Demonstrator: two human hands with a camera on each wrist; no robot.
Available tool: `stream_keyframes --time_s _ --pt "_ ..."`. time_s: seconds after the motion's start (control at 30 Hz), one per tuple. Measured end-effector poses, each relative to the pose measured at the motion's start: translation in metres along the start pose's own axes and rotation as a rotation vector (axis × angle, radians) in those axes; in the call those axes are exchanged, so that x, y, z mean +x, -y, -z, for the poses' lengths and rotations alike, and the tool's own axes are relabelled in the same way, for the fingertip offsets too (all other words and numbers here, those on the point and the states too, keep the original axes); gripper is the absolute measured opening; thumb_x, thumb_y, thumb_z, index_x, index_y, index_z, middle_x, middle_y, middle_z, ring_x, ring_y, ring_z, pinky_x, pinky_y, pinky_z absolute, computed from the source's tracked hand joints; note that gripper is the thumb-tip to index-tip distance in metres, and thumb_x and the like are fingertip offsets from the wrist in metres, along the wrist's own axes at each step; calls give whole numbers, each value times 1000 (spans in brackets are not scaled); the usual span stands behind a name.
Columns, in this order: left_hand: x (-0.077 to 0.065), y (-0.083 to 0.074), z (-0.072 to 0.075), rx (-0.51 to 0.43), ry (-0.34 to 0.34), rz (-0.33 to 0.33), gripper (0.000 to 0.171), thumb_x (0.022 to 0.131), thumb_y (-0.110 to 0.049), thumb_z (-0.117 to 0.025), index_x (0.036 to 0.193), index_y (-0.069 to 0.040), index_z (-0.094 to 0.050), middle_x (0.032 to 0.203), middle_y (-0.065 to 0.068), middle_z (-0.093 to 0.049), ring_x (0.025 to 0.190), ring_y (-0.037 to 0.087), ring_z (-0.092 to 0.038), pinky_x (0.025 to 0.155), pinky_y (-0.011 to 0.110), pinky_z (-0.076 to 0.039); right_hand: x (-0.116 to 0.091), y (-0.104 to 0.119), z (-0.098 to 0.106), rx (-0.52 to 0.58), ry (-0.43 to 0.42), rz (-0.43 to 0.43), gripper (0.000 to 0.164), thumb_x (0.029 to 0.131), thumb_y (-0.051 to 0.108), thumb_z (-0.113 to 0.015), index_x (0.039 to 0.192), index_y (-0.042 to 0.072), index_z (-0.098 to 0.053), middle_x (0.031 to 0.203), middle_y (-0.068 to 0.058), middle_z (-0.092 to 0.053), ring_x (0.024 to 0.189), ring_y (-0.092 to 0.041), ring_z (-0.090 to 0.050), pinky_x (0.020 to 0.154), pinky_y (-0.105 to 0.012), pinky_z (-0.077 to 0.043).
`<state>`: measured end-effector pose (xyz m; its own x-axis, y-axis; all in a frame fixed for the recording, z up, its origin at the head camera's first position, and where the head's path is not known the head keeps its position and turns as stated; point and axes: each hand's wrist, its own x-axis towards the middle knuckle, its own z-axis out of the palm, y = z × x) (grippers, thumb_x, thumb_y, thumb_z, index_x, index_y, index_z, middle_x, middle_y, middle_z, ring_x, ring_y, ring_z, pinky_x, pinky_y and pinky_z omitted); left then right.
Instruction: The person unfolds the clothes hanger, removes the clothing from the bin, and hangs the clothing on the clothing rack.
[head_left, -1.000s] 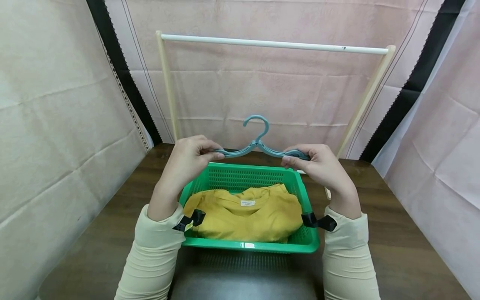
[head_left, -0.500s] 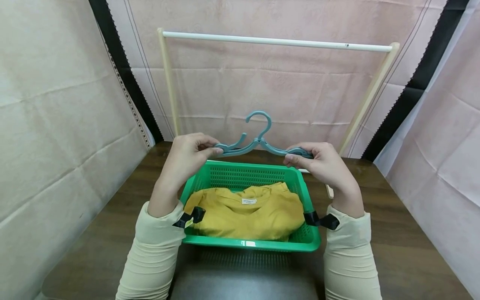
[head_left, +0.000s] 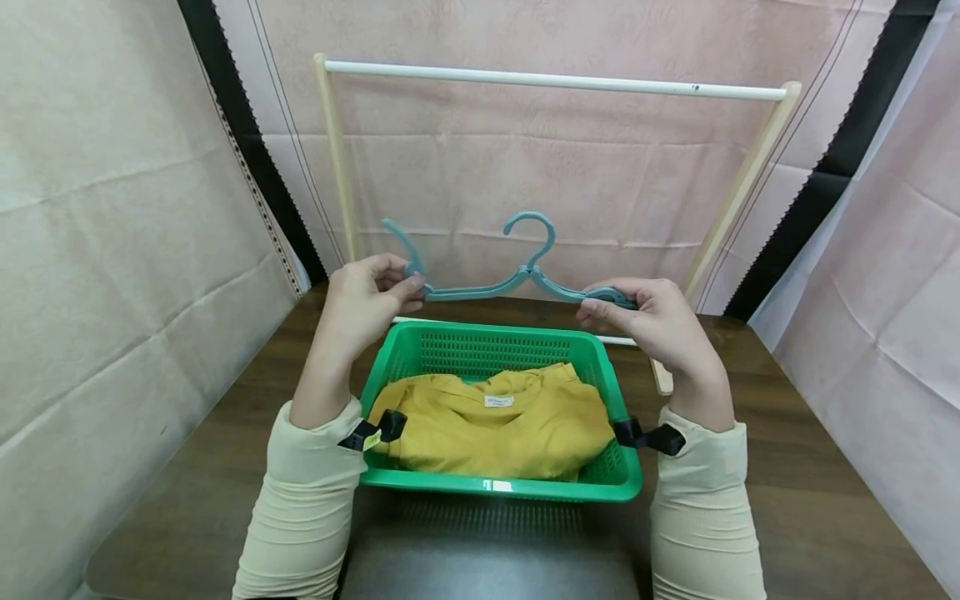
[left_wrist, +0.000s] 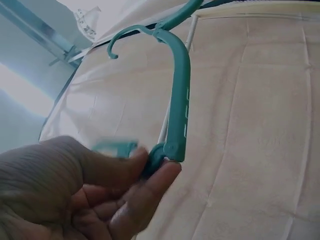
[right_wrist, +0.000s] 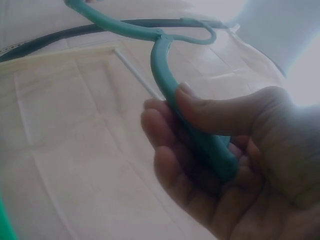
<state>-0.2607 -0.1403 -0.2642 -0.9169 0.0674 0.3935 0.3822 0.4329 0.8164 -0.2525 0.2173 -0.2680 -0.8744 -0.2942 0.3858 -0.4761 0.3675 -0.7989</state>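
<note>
This looks like a makeshift booth (head_left: 135, 208); its wider setting cannot be told. Creased pale cloth (head_left: 495, 183), with black strips (head_left: 257, 142), hangs beyond the left hand (head_left: 366, 300) and right hand (head_left: 654, 322) and to either side, around the brown surface (head_left: 195, 492) below them.

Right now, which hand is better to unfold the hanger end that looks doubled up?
Probably the right hand: it grips that end of the blue hanger. The left hand pinches the other end, where a piece sticks up, so it could hold steady.
</note>
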Motion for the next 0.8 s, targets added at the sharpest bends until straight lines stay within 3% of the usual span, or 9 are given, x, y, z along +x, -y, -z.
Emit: stream_keyframes --time_s 0.13,0.23,0.3,0.37,0.47,0.53,0.6,0.67,0.8 --pt "3 1 3 -80 22 75 23 100 -17 -65 116 -1 -67 103 14 -72 90 24 -74 74 28 -59 -1 -1 1 24 -41 -27 25 97 23 -70 107 1 -74 93 -14 -75 91 -24 -74 77 -33 -59" --pt "2 2 5 64 39 77 27 101 -24 -64 118 -4 -69 100 10 -74 89 21 -73 74 28 -59 -1 -2 1 -6 -46 -37 24 97 24 -69 106 3 -74 94 -14 -75 92 -25 -74 77 -32 -59" --pt "-1 3 7 187 7 13 27 100 -30 -65 114 -8 -72 95 6 -75 85 18 -71 72 30 -58 -1 -2 0 -41 -55 -40 23 97 24 -69 105 4 -75 94 -14 -75 92 -25 -74 77 -31 -59" --pt "-2 3 7 263 -58 -128 24 98 -31 -68 109 -11 -74 93 2 -74 84 15 -69 73 32 -57 -1 -2 0 -64 -62 -46 21 97 24 -70 104 5 -76 93 -12 -75 90 -23 -75 76 -30 -59" --pt "-2 3 3 302 -144 -444 21 94 -25 -74 106 -8 -73 98 3 -71 88 16 -67 73 33 -56 -2 -2 0 -140 -45 -38 18 96 26 -71 102 10 -77 90 -6 -76 88 -17 -74 77 -27 -59" --pt "-1 2 -1 320 -124 -622 22 91 -20 -77 108 -6 -72 106 5 -69 100 18 -65 81 34 -55 -3 -1 1 -183 -7 -10 16 96 27 -72 102 14 -78 88 -2 -76 85 -13 -73 76 -27 -58" --pt "-1 2 -5 370 -59 -710 26 90 -21 -78 111 -6 -72 111 6 -69 108 21 -62 87 36 -54 -3 0 2 -224 39 38 13 95 26 -72 102 17 -78 86 1 -76 84 -13 -72 75 -27 -58" --pt "-3 1 -9 435 34 -685 31 91 -29 -77 115 -9 -72 116 4 -69 112 21 -61 90 38 -53 -4 1 1 -240 74 94 11 96 22 -72 103 18 -78 85 2 -75 82 -13 -72 74 -28 -58" --pt "-6 2 -15 582 187 -485 46 90 -53 -71 124 -20 -70 122 -3 -69 110 19 -65 79 39 -56 -4 2 1 -216 113 190 11 96 14 -71 105 17 -77 86 3 -75 80 -13 -72 72 -28 -59"
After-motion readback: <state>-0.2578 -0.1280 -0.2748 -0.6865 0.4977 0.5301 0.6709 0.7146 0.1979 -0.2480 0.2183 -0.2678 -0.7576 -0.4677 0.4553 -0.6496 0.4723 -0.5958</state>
